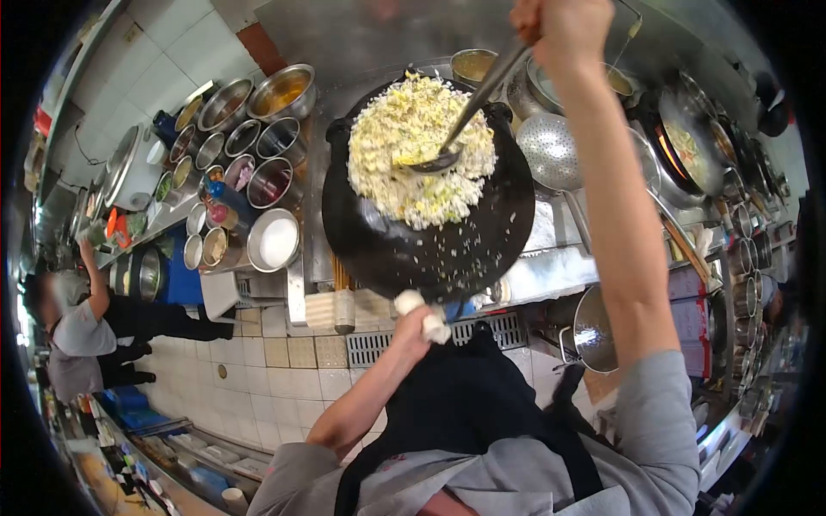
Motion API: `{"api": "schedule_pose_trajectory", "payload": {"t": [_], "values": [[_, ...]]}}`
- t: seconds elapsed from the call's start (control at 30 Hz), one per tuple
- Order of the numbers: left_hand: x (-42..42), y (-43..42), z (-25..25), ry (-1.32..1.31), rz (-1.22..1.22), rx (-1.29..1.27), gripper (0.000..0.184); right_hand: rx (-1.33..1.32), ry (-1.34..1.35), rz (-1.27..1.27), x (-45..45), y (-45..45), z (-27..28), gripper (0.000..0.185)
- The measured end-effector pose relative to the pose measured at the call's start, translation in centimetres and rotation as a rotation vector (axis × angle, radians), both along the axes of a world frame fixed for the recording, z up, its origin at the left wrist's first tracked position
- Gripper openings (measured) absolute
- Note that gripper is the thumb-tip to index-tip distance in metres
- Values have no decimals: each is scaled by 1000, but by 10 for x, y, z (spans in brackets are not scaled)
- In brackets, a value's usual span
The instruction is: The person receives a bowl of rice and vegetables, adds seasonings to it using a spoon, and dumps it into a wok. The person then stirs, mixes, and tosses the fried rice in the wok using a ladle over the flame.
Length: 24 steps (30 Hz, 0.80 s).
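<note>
A large black wok (361, 249) sits on the stove in front of me, heaped at its far side with fried rice (422, 129) mixed with yellow egg and green bits. Loose grains dot the wok's bare near side. My left hand (415, 331) is closed around a white cloth (422, 316) at the wok's near edge; whatever handle the cloth wraps is hidden. Raised at the top, my right hand (568, 34) grips the upper end of a long metal ladle (490, 90). The ladle's bowl rests in the rice.
Metal bowls and tubs of ingredients, including a bowl of white powder (278, 241), crowd the left counter. A perforated strainer (549, 150) lies right of the wok. Another wok (688, 142) stands farther right, near an orange glow. At far left stands another person (86, 314).
</note>
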State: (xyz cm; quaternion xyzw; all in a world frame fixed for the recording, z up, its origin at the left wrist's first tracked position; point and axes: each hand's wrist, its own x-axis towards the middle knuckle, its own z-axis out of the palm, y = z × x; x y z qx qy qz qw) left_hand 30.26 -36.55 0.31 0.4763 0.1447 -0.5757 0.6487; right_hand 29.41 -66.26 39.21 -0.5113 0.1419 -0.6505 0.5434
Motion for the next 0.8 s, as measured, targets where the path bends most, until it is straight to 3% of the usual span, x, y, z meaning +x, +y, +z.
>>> {"api": "schedule_pose_trajectory", "payload": {"t": [0.1,0.13,0.2,0.23,0.27,0.33,0.4,0.43,0.47,0.5,0.53,0.6,0.7,0.8], "values": [[28,-23,75,107,-1,20,21,-37,-18,76,-14,4,14,38],[44,-46,97,109,10,33,17,-81,20,-15,-4,2,5,37],[56,-81,71,28,90,-72,15,-177,89,-196,31,-9,-37,35],[49,-81,50,-54,38,-71,14,-289,109,-447,44,-15,-62,31],[38,-74,29,-116,6,-63,19,-261,76,-416,43,-10,-62,32],[14,-47,2,-276,9,32,32,-47,-63,-96,30,-5,-34,37],[2,-22,12,-202,48,28,36,10,-30,-27,13,1,9,36],[10,-22,2,-250,95,-39,32,-34,-15,10,12,-9,23,35],[26,-36,3,-37,148,39,24,-2,-5,-5,12,-9,39,36],[48,-53,24,-42,114,-50,21,37,10,-12,12,-4,53,38],[66,-72,50,-40,71,-83,15,-44,-16,-25,9,0,64,41],[104,-108,24,-62,54,-80,3,-265,-63,-58,-3,50,88,37],[125,-118,-6,-149,2,-9,9,-450,-141,133,-21,61,54,32],[131,-118,-11,-123,-34,-68,18,-397,165,-205,18,49,-44,31]]}}
